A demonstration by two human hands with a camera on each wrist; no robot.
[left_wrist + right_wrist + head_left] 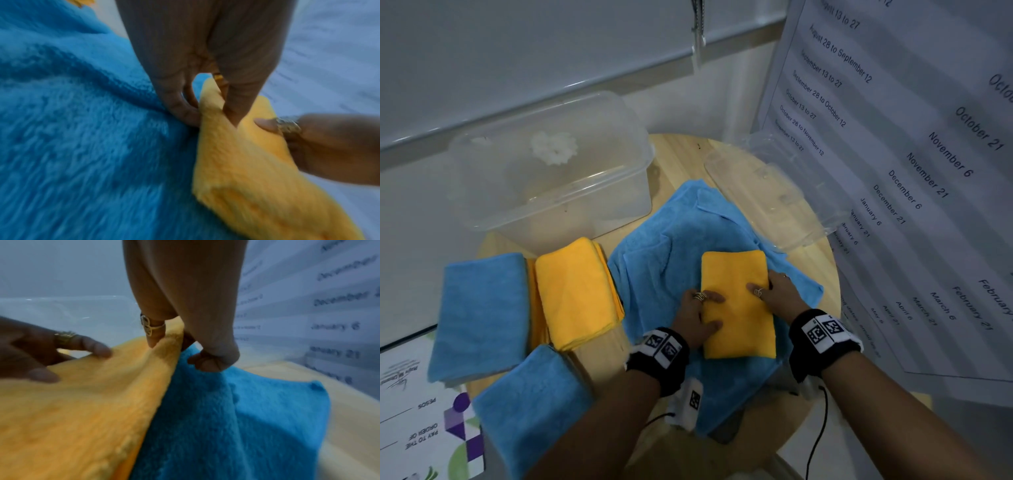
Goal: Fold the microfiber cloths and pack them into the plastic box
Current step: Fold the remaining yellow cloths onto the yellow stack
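At the centre of the round wooden surface (808, 260), the left hand (697, 317) grips the left long edge of a folded rectangular yellow microfiber cloth (738, 308): thumb and one finger lie on top, and the left wrist view shows another finger tucked under the edge. The right hand (779, 294) pinches the right long edge, one ringed finger on top and the remaining fingers curled beneath.

The yellow cloth rests on a spread, unfolded blue microfiber cloth (671, 246). Left of it lie a stack of folded yellow cloths (578, 291) and two folded blue cloths (482, 315) (530, 404). The clear plastic box (558, 164) stands at the far left of the surface and holds no cloth; its clear lid (774, 198) lies at the far right.

Judged step: lifting or squaring the folded cloth before transfer to the stack.

Hazards:
- Fingers under the edges may catch the blue cloth below and drag it along, because pile clings to pile.
- An uneven lift may let the layers slip and the fold open.
- The spread blue cloth overhangs the near rim; a pull could slide it off.
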